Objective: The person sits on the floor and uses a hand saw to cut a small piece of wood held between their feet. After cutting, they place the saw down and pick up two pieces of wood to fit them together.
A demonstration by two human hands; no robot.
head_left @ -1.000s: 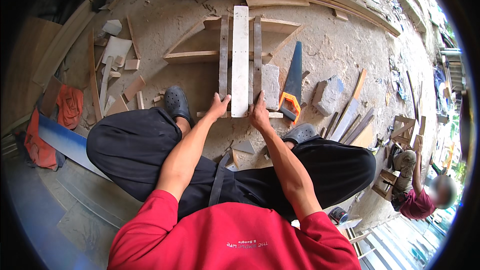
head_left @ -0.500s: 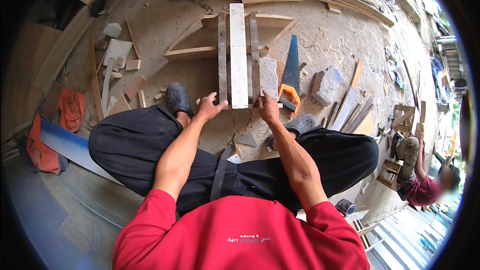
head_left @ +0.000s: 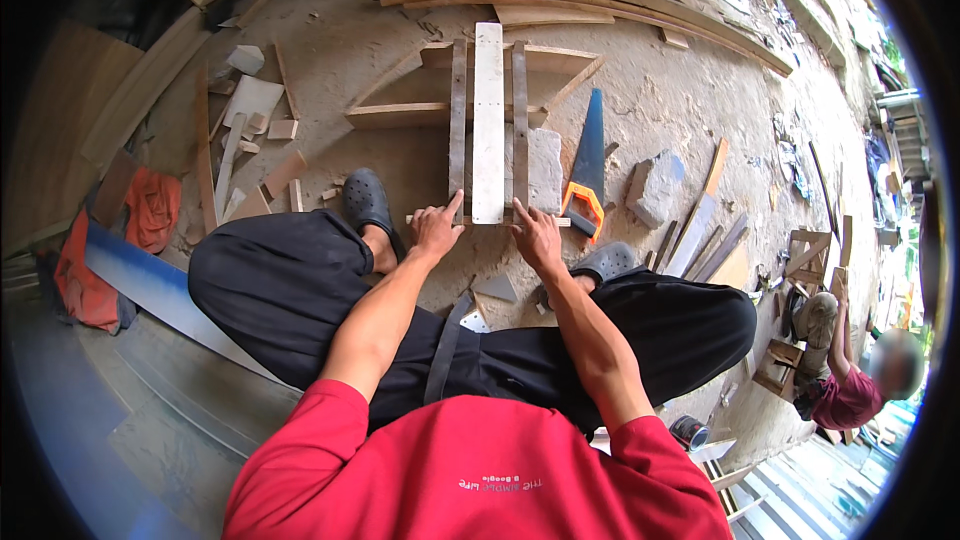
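Observation:
A wooden frame lies on the ground before me, with a pale board (head_left: 488, 130) down its middle and two darker strips, the left strip (head_left: 458, 120) and the right strip (head_left: 520, 120), on either side. A thin crosspiece (head_left: 487, 221) runs under their near ends. My left hand (head_left: 436, 229) is at the left strip's near end, index finger stretched along it. At the right strip's near end, my right hand (head_left: 538, 238) points its index finger in the same way. Neither hand grips anything that I can see; their other fingers are partly curled.
A handsaw (head_left: 589, 155) with an orange handle lies right of the frame, beside a grey stone block (head_left: 655, 185). Wood offcuts (head_left: 285, 175) litter the left. Long planks (head_left: 590, 0) lie at the back. Another person (head_left: 845, 395) sits at far right.
Both hands have shifted at the near end of the frame, their index fingers now stretched onto the strip ends. The view has tilted slightly; the frame appears a little lower and further right.

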